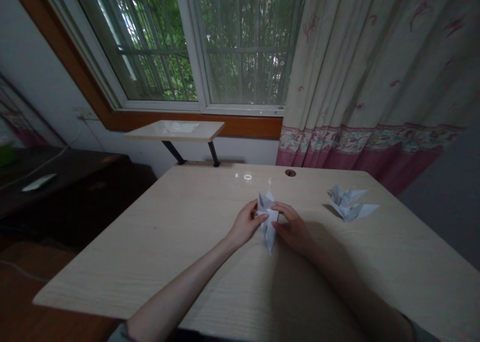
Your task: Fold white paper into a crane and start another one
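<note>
A folded white paper piece, pointed at its near end, is held between both hands over the middle of the desk. My left hand grips its left side, with the thumb lying across the paper. On the other side, my right hand pinches the paper's right edge between thumb and fingers. Some of the folds are covered by the fingers. To the right on the desktop sit folded paper cranes, close together and apart from my hands; I cannot tell exactly how many.
The pale wooden desk has a round cable hole near its back edge. A raised shelf at the back left bears white paper. Behind stand a window and a long curtain. A dark table is at left.
</note>
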